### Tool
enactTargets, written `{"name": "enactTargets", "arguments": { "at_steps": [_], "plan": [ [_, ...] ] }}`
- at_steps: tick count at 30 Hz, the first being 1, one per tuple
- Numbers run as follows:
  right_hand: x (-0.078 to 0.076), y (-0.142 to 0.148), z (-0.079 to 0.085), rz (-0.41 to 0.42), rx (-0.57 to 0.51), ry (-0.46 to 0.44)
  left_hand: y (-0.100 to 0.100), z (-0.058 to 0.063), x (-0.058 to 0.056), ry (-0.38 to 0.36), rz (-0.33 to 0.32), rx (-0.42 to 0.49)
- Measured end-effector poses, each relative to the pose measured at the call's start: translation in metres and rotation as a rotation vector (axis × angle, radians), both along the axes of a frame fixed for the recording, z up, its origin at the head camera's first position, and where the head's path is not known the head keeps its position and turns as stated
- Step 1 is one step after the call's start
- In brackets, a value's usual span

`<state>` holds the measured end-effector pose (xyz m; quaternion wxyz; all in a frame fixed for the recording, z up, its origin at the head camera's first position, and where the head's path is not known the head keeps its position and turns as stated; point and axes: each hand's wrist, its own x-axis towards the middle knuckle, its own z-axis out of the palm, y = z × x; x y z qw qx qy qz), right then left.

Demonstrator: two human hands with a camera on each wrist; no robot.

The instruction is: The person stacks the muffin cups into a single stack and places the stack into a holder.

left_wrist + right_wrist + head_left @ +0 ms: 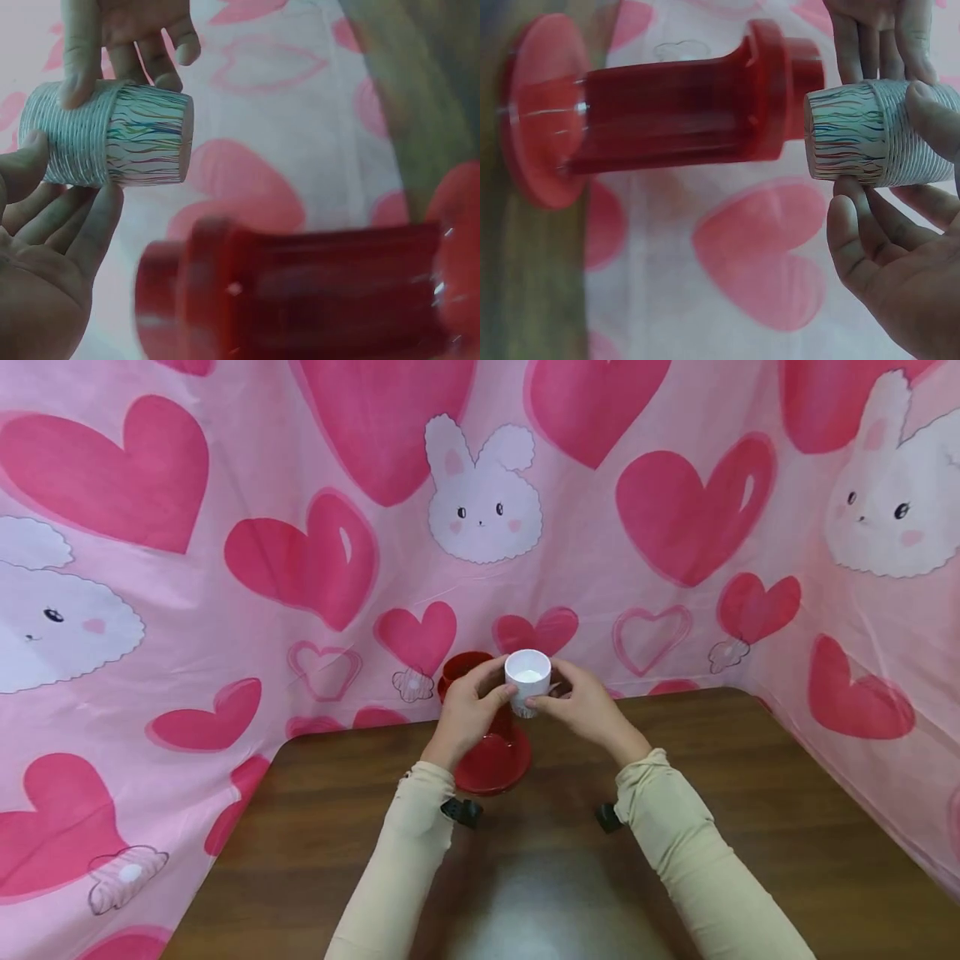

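Observation:
Between both hands is a nested stack of small white paper cups, printed with wavy coloured lines. My left hand grips its left side, thumb near the rims. My right hand holds the opposite side with thumb and fingers. In the head view the cups' open mouth faces up. A glossy red tube-shaped stand with a wide round base stands upright on the table. The cups are held above the table, beside the stand's upper end; the left hand partly hides the stand in the head view.
The brown wooden table has its far edge just behind the stand. A pink cloth with hearts and rabbits hangs behind and at both sides. Dark wrist straps or mounts sit by the cuffs.

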<state>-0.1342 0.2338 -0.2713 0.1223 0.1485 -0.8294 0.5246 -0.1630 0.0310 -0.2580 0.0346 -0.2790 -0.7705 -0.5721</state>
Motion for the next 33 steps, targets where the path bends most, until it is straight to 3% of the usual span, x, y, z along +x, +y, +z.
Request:
{"name": "enactTargets", "arguments": {
  "at_steps": [6,11,21,25,33],
  "plan": [
    [-0.017,-0.017,0.031,-0.051,-0.026,0.041,-0.008,0.031,-0.018,0.108,0.017,0.066],
    [-0.031,-0.03,0.046,-0.088,-0.042,0.045,-0.014,0.042,-0.031,0.192,0.092,0.036],
    [-0.062,-0.046,0.045,-0.08,0.01,-0.044,-0.024,0.029,-0.049,0.11,0.16,0.045],
    [-0.072,-0.054,0.042,-0.071,0.014,-0.037,-0.03,0.024,-0.055,0.078,0.177,0.051],
    [-0.081,-0.062,0.035,-0.094,0.109,-0.079,-0.041,0.013,-0.064,0.032,0.186,-0.009]
  ]
}}
